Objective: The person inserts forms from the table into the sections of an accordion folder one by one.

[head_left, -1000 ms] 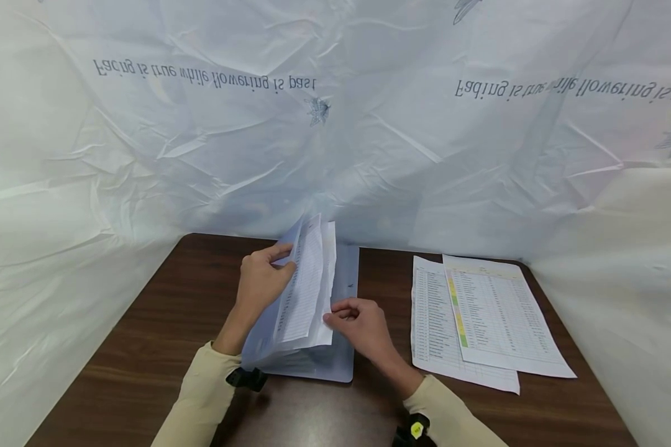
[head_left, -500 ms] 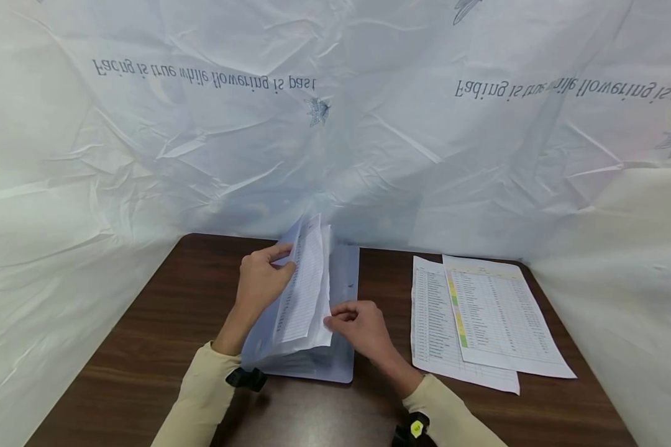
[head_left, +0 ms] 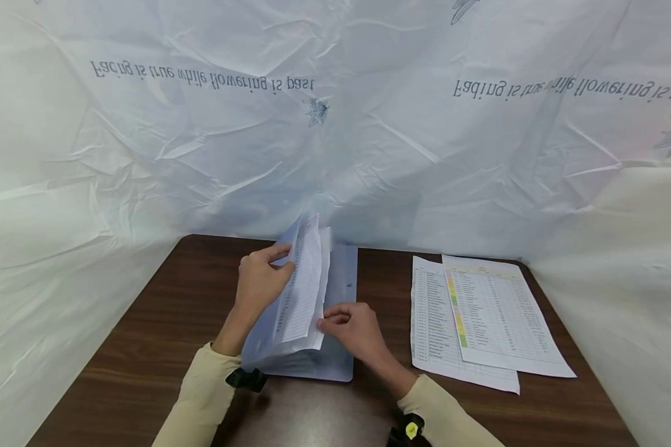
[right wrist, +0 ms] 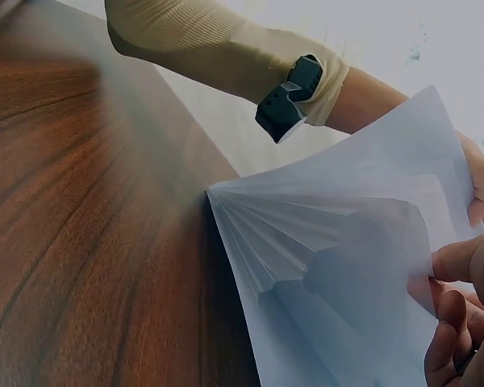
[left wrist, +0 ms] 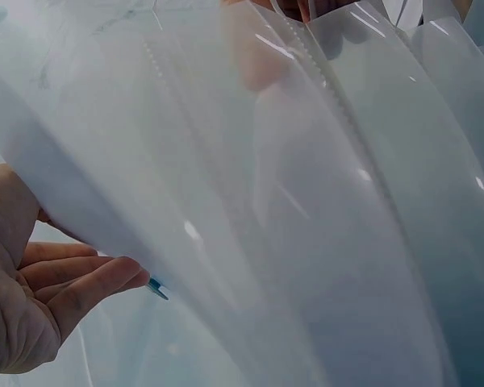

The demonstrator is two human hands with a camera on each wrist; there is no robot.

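The person's right hand (head_left: pixel 353 328) pinches the near right edge of a pale leaf (head_left: pixel 325 254) between thumb and fingertips. The left hand (head_left: pixel 261 279) holds the other side of the bundle, its thumb on the inner face and its fingers toward the raised cover. The leaf belongs to a pale blue folder (head_left: pixel 343 267) lying spread near the far middle of the dark wooden table (head_left: pixel 140 323).

From the right hand's grip, the leaf reaches left and away to the far side. Its long axis runs near to far, the far end tipping slightly right. The right hand is the closer of the two to the leaf's free edge; the left hand sits farther off, across a printed page (head_left: pixel 301 285) that stands tilted in front of it. Through the glossy, see-through sleeves, I cannot tell how many layers the right fingertips have caught.

Well to the right of the folder, two printed sheets lie flat: a colour-striped sheet (head_left: pixel 503 310) overlaps a plain-lined sheet (head_left: pixel 429 316). Crumpled white plastic sheeting (head_left: pixel 335 155) hangs behind everything.
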